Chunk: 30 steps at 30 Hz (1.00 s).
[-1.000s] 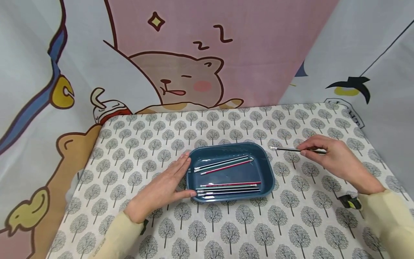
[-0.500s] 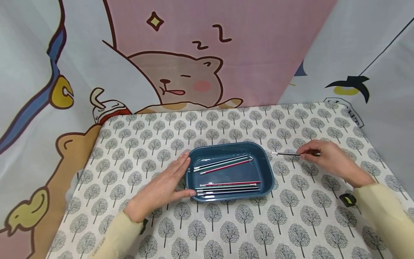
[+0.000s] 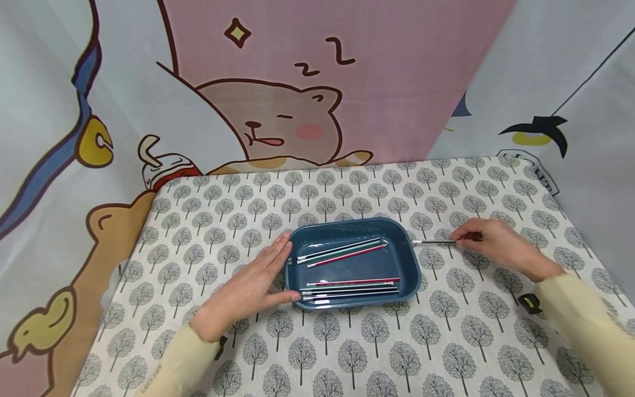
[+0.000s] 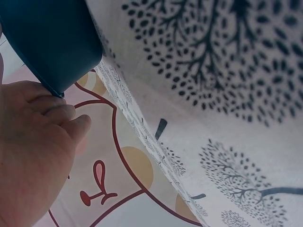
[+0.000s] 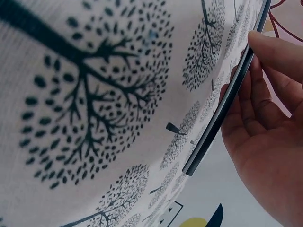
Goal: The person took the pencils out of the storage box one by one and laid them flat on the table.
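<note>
A dark blue rectangular plastic tray (image 3: 349,270) lies on the table with two loose groups of pencils in it. The back group has dark, green and red pencils (image 3: 342,252); the front group (image 3: 352,289) lies along the near wall. My left hand (image 3: 245,295) rests against the tray's left end, fingers extended along the rim and thumb at the near corner. To the tray's right, my right hand (image 3: 498,245) pinches a dark pencil (image 3: 434,241) between thumb and fingers. Its eraser end points at the tray's right rim. In the right wrist view the pencil's (image 5: 220,109) plain end sticks out below the fingers.
A cloth printed with grey trees (image 3: 377,353) covers the table. Behind it hangs a curtain (image 3: 397,82) with a sleeping cartoon bear, and more printed curtain closes off both sides. A black wrist strap piece (image 3: 530,302) shows by the right sleeve.
My right hand has shifted slightly left and nearer to me, bringing the pencil's eraser end down beside the tray's right rim. The left hand and tray have stayed in place.
</note>
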Available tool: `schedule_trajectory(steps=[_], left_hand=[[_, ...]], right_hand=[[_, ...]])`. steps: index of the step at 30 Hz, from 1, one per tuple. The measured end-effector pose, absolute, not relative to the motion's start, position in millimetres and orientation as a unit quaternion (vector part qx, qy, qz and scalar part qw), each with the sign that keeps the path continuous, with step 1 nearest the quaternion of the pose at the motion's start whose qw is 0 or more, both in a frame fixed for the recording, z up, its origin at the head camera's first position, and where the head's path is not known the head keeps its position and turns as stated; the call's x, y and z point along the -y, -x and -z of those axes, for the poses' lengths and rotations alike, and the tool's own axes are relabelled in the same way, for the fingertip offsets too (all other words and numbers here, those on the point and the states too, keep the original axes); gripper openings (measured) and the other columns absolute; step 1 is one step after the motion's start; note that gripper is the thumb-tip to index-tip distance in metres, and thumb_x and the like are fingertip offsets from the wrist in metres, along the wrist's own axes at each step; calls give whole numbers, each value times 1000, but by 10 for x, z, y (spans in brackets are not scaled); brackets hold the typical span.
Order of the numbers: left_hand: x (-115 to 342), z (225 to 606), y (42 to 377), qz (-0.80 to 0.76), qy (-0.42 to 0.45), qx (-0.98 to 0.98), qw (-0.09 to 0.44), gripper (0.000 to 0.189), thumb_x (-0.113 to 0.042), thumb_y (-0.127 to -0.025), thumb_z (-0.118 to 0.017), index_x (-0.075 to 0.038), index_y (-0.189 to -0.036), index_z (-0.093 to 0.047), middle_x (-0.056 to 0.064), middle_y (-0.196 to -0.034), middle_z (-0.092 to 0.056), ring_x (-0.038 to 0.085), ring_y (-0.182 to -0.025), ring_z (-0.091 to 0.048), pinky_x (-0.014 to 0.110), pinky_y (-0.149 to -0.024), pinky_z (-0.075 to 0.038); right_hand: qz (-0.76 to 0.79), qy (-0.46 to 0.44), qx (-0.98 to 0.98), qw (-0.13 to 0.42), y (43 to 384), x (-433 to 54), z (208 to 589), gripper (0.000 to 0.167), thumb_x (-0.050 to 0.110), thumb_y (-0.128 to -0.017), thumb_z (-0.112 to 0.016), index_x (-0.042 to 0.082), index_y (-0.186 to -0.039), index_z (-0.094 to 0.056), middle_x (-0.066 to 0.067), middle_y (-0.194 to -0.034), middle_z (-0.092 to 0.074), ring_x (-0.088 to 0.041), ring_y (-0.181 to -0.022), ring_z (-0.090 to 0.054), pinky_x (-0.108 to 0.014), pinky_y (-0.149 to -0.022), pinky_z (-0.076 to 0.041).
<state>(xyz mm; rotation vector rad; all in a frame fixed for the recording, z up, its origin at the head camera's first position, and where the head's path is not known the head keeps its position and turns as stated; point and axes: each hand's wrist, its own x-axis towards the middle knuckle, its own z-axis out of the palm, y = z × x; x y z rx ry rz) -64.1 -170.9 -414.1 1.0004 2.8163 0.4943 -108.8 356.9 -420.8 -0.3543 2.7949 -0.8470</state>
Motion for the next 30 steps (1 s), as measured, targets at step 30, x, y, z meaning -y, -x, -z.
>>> schedule_trajectory(steps=[30], left_hand=[[1703,4130,644,-173,-317,-930,73,105,-65,-93,-65,-5,-165,-17,2,-173,3,32,-158,-16,52,-124,-26]], right_hand=[[275,115,-947,118,1135,-3613,4296,17,11,-94,-76,13,-111,-76,1,-104,-73,-11,-92,-65,-20,-78,-55]])
